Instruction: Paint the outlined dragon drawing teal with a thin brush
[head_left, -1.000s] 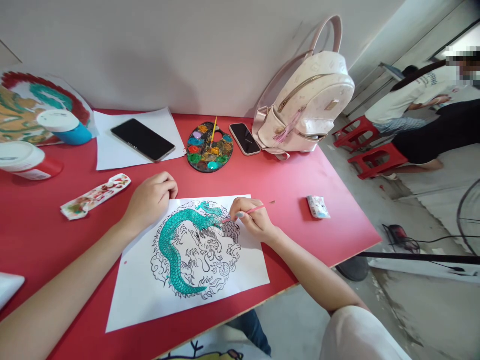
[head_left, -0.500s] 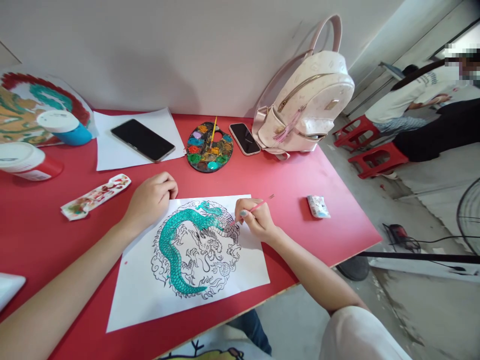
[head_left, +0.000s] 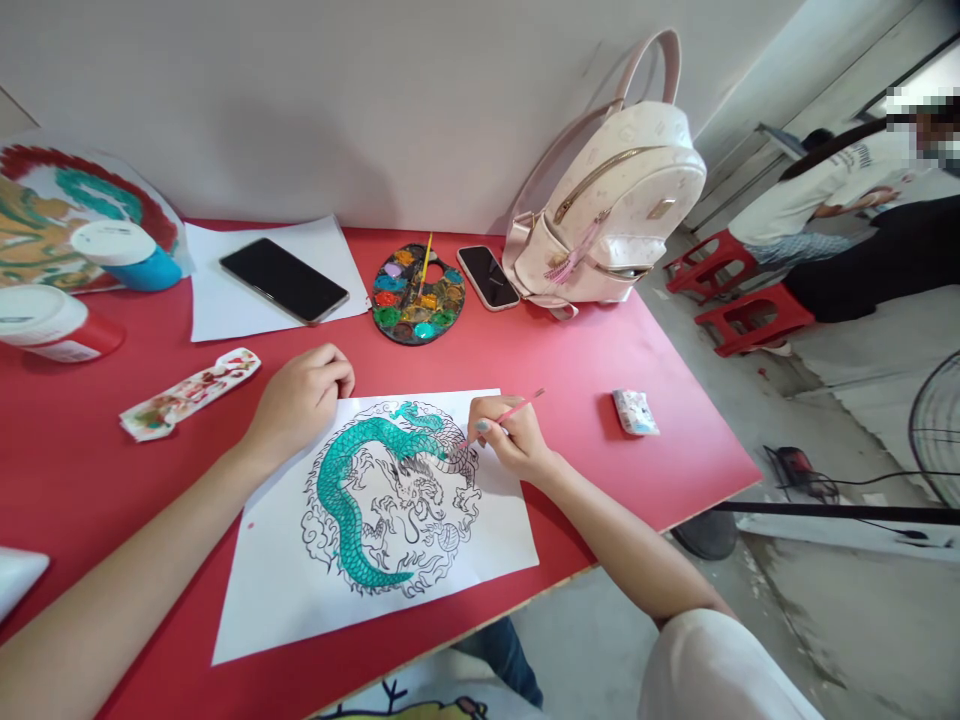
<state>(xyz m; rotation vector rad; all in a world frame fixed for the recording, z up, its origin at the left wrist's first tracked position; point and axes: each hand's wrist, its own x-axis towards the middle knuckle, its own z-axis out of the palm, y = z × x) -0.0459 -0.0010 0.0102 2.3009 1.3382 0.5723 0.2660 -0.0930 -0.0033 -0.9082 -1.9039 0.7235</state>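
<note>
Well, to the left of the dragon drawing [head_left: 390, 500], which lay flat on the red table [head_left: 574, 350], I saw a colourful painting [head_left: 97, 192] with a blue jar [head_left: 142, 270] and a red jar [head_left: 56, 322], both white-lidded, close by it. Nearer the drawing lay a paint-stained strip [head_left: 191, 395], and past its far left corner a large phone [head_left: 285, 280] sat on white paper [head_left: 210, 300].

The person's left hand [head_left: 304, 390] rested at that same corner, its grip curled in with the fingers together; what was under the palm I couldn't tell. On the drawing itself, the dragon's long body was teal, while the head was only black outline.

Straight behind the drawing was a palette [head_left: 409, 290] bearing a yellow brush [head_left: 427, 262], with a smaller phone [head_left: 487, 278] to its right. Over the drawing's right side, the right hand [head_left: 511, 437] had its grip pinched on a pink brush [head_left: 521, 407], slanting down toward the scales.

Behind and right of the drawing stood a pale backpack [head_left: 622, 205]; directly right was a small packet [head_left: 635, 412]. Far right of it, two people were beside red stools [head_left: 787, 308].
</note>
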